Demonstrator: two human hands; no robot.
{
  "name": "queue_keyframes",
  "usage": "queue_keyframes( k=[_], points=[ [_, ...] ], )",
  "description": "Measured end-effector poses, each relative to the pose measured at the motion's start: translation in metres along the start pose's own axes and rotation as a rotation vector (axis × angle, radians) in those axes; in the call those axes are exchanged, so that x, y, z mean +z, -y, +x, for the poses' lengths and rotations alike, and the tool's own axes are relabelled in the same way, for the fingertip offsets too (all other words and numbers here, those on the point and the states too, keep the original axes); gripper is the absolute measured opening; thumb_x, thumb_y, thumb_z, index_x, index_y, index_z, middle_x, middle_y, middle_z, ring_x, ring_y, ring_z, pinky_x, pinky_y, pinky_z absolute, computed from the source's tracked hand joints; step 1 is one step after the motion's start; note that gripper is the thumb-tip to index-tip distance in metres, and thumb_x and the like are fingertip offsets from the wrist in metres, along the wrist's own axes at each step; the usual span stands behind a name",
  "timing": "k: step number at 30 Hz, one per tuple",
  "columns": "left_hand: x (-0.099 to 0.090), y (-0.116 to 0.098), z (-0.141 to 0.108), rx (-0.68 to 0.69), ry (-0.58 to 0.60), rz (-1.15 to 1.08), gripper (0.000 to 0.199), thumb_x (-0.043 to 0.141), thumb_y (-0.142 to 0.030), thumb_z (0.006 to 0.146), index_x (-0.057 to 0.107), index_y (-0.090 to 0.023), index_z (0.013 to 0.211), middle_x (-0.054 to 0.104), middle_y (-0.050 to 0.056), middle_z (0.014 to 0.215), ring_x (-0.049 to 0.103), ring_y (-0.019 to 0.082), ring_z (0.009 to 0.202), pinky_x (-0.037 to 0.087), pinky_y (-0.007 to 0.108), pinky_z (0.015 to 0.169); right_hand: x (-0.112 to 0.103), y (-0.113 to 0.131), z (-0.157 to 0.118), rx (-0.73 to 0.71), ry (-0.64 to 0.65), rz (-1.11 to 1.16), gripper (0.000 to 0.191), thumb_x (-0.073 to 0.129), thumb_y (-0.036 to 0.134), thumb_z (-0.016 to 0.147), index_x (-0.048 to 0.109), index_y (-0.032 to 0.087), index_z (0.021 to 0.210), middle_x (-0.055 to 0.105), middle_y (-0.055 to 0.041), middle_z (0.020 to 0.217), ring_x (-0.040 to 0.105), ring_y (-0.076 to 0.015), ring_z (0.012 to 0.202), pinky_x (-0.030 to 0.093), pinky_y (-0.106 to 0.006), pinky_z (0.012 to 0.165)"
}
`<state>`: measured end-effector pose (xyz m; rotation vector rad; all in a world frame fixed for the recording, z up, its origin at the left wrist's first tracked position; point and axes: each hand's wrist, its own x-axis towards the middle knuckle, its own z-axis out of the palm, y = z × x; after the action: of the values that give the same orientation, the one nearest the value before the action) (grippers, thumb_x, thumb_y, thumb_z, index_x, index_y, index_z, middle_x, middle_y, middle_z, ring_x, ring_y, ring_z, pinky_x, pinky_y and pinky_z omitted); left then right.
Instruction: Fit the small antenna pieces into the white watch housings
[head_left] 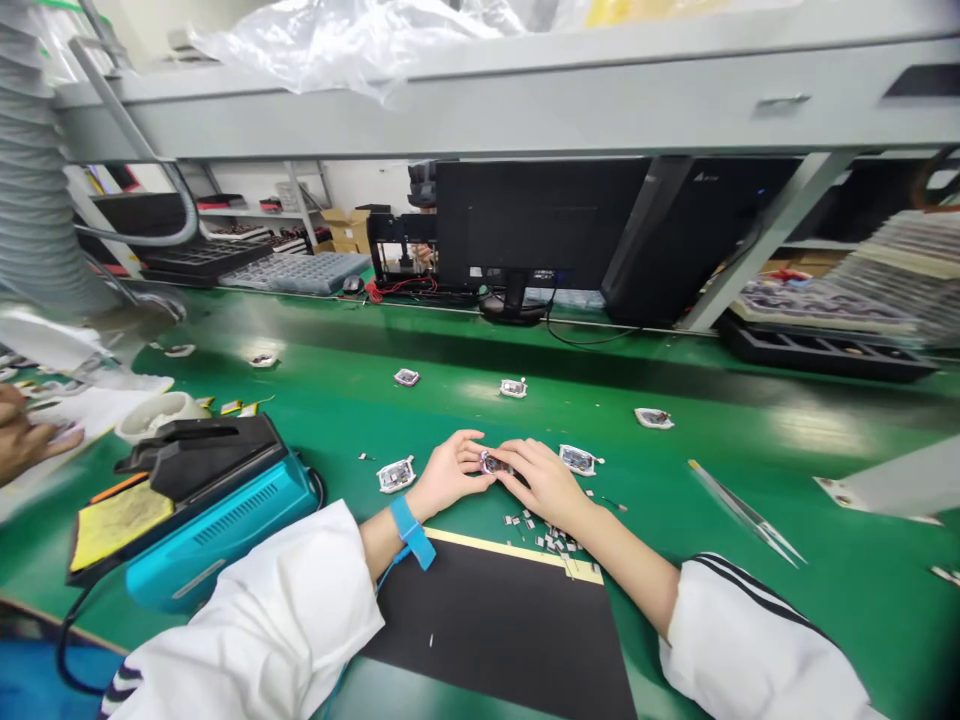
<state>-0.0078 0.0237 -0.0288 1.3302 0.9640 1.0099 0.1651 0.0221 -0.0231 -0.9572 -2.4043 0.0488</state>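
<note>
- Your white sleeves (247, 620) lie nearest, beside a black mat (495, 630) on a green workbench (750, 640).
- Your left hand (450, 475), wearing a blue wrist strap (409, 530), and your right hand (544, 482) hold a small circuit piece (493, 463) in a narrow fingertip pinch, just past the mat's far edge.
- Tiny metal bits (544, 530) lie just below your right hand; tweezers (746, 512) lie well to the right.

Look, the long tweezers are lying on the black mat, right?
Not quite: they aren't on the black mat. The head view shows the long tweezers lying on the green mat, off to the side of the right hand.
</note>
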Motion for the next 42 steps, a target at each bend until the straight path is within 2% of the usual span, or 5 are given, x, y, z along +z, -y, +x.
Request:
queue_keyframes(
  k=[16, 28, 34, 38, 42],
  points=[
    [-0.001, 0.000, 0.000, -0.039, 0.143, 0.135, 0.052, 0.064, -0.008, 0.057, 0.041, -0.014, 0.103, 0.056, 0.004, 0.090, 0.058, 0.012, 0.081, 0.047, 0.033, 0.082, 0.006, -0.005, 0.010, -0.003, -0.002, -0.093, 0.018, 0.044, 0.023, 0.083, 0.056, 0.015, 0.073, 0.056, -0.0026, 0.068, 0.045, -0.0121, 0.067, 0.035, -0.026, 0.065],
    [0.000, -0.001, -0.002, -0.038, 0.132, 0.121, 0.053, 0.065, -0.008, 0.054, 0.044, -0.013, 0.102, 0.056, 0.002, 0.085, 0.058, 0.012, 0.079, 0.048, 0.030, 0.078, -0.008, -0.006, 0.034, -0.300, 0.302, -0.141, 0.022, 0.036, 0.018, 0.085, 0.056, 0.013, 0.077, 0.053, -0.0073, 0.072, 0.045, -0.0164, 0.071, 0.036, -0.030, 0.065],
    [0.002, 0.000, -0.003, -0.001, 0.127, 0.170, 0.052, 0.064, -0.009, 0.055, 0.043, -0.013, 0.103, 0.057, 0.002, 0.084, 0.058, 0.013, 0.080, 0.049, 0.030, 0.078, -0.030, -0.006, 0.039, -0.274, 0.393, -0.030, 0.015, 0.045, 0.017, 0.082, 0.059, 0.016, 0.079, 0.055, -0.0057, 0.075, 0.049, -0.0148, 0.074, 0.040, -0.028, 0.067],
    [0.002, 0.005, -0.002, 0.053, 0.138, 0.253, 0.049, 0.064, -0.010, 0.056, 0.046, -0.013, 0.102, 0.056, 0.004, 0.087, 0.058, 0.014, 0.081, 0.050, 0.028, 0.077, -0.035, -0.013, 0.086, -0.115, 0.377, 0.034, 0.010, 0.053, 0.019, 0.077, 0.060, 0.017, 0.084, 0.057, -0.0022, 0.081, 0.052, -0.0108, 0.078, 0.044, -0.024, 0.070],
    [0.001, 0.007, -0.003, 0.140, 0.147, 0.369, 0.049, 0.063, -0.013, 0.056, 0.049, -0.014, 0.103, 0.055, 0.007, 0.096, 0.056, 0.016, 0.084, 0.050, 0.028, 0.075, 0.003, -0.006, 0.173, 0.114, 0.362, -0.002, 0.025, 0.047, 0.030, 0.083, 0.052, 0.012, 0.099, 0.054, -0.0049, 0.096, 0.052, -0.0125, 0.087, 0.045, -0.032, 0.077]
  ],
)
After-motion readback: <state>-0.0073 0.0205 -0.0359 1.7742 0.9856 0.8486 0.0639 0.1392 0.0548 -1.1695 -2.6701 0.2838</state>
